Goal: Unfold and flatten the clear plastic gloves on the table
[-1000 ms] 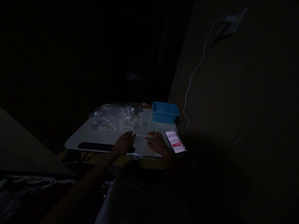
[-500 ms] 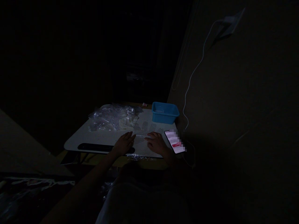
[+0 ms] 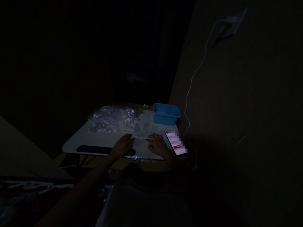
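Observation:
The room is very dark. Both my hands rest on a small white table point(image 3: 78, 142). My left hand point(image 3: 122, 145) lies flat with its fingers stretched out, at the left edge of a thin clear plastic sleeve point(image 3: 141, 138). My right hand point(image 3: 156, 144) has its fingers curled down on the sleeve's right end. What the sleeve holds is too dim to make out. A lit phone point(image 3: 175, 143) lies just right of my right hand.
A heap of clear plastic bags point(image 3: 111, 121) with pale contents covers the table's far side. A blue tub point(image 3: 166, 113) stands at the far right corner. A white cable point(image 3: 196, 72) hangs down the wall on the right. A dark strip point(image 3: 94, 149) runs along the near edge.
My left hand has slid slightly left and nearer along the sleeve. The view has shifted a little; my right hand has hardly moved.

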Tool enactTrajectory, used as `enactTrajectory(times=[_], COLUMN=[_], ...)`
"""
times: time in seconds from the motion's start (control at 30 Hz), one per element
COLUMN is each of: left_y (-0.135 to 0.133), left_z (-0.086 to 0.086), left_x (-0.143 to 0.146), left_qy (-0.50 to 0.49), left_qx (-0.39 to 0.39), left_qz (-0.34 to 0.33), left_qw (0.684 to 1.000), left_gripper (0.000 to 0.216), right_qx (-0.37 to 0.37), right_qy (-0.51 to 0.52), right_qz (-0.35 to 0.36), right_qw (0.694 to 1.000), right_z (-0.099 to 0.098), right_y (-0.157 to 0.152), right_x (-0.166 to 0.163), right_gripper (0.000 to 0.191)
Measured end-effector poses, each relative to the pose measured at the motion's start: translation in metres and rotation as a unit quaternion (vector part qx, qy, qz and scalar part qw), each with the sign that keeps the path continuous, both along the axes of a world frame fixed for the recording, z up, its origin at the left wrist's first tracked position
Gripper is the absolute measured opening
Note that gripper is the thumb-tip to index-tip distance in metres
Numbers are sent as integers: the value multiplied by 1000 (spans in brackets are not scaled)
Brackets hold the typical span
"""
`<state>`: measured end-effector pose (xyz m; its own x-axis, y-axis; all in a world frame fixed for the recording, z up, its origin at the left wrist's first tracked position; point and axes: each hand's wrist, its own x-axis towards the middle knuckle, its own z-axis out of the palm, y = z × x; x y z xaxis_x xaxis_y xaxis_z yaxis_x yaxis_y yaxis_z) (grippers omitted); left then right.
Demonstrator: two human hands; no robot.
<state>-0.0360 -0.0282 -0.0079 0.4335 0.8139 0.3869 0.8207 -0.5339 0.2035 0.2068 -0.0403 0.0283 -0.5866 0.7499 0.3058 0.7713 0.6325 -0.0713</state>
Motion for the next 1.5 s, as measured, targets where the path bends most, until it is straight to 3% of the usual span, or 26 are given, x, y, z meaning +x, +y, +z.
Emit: enactTrajectory(times=[0.27,0.53,0.93,1.2,1.33,1.5], left_y=[-2,2,2,8,12,19], left_z=[2,7,7,16,24,22], left_x=[-3,-9,-13,-24,-23,-11], left_qy=[30,-28,50,91,54,6], left_qx=[9,-17,9,-29,-67,-57], left_qz=[-5,-8,-29,-69,-59,-62], left_qw=[1000,999,998,993,994,996], left_gripper=[42,39,37,45,42,36], right_qx=[5,5,-4,-4,-4,1], right_qy=[3,8,5,-2,0,0], right_qz=[0,4,-2,-3,-3,-3], right_qw=[1000,1000,1000,1000,1000,1000], right_z=[0,2,1,2,1,1], right_y=[1,0,0,1,1,1], right_x=[1,0,0,0,-1,-1], right_gripper=[34,34,35,35,34,34])
